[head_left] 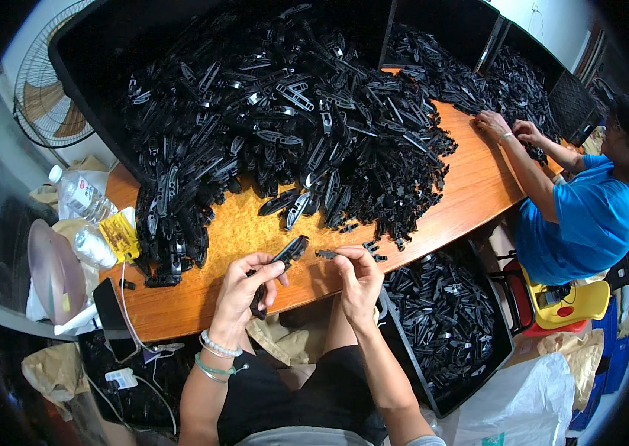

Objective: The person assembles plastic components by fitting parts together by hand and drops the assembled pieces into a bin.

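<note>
My left hand (244, 291) grips a long black plastic clip part (285, 256), held slanted over the near edge of the wooden table (471, 186). My right hand (359, 279) pinches a small black piece (327, 254) just to the right of the clip's upper end. The two hands are close together, their parts almost touching. A huge heap of similar black plastic parts (277, 119) covers the table in front of me.
A black bin (448, 327) filled with black parts stands at my right knee. A person in a blue shirt (589, 215) works at the table's right end. Water bottles (80, 197), a yellow packet (120, 234) and a phone (110, 308) lie at the left; a fan (47, 89) stands behind.
</note>
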The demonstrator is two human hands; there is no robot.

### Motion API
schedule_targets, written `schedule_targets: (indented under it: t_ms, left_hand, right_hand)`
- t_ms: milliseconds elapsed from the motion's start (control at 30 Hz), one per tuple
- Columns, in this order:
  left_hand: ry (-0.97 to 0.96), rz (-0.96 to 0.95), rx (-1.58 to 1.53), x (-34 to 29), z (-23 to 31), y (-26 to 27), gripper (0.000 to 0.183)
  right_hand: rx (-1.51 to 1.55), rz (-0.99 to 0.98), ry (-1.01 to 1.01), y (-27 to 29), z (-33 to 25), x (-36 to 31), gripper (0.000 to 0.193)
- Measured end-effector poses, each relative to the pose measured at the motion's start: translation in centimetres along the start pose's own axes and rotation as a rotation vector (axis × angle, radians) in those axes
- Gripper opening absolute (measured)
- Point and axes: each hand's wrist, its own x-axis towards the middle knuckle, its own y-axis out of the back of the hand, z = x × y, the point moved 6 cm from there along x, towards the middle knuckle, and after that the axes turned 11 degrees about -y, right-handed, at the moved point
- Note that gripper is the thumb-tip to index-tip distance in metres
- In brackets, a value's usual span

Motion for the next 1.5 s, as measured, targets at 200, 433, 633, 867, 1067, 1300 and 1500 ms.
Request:
schedule_targets:
  t_ms: [200,433,633,867,1067,1300,1500]
  left_hand:
    - [0.150,-0.165,-0.224,-1.8,-1.3,-0.5,0.026]
    - [-0.171,-0.074,0.164,-3.4,1.1,-2.2,0.034]
    - [-0.270,-0.042,0.357,-3.7,2.1,-2.1,0.018]
    - [-0.122,-0.075,0.288,-4.2,2.1,-2.4,0.018]
    - [-0.568,-0.034,0.606,-4.7,3.2,-2.9,0.016]
    - [-0.149,-0.214,0.417,-6.8,-0.9,-3.2,0.014]
    - [-0.013,-0.097,0.569,-6.5,-13.7,3.4,0.032]
  right_hand:
    - [0.204,-0.214,0.000,-2.8,-1.4,-1.3,0.007]
    - [0.266,-0.207,-0.106,-2.7,-0.6,-2.3,0.006]
    - [0.001,-0.141,0.078,-2.8,-3.0,-3.1,0.006]
    - [-0.320,-0.131,0.269,-3.0,-4.2,-3.9,0.012]
    - [-0.167,-0.336,-0.159,-2.9,-2.2,-4.8,0.028]
    - [-0.345,-0.554,-0.288,0.5,-0.6,-6.8,0.027]
    - [-0.690,-0.239,-0.124,4.6,0.1,-4.5,0.005]
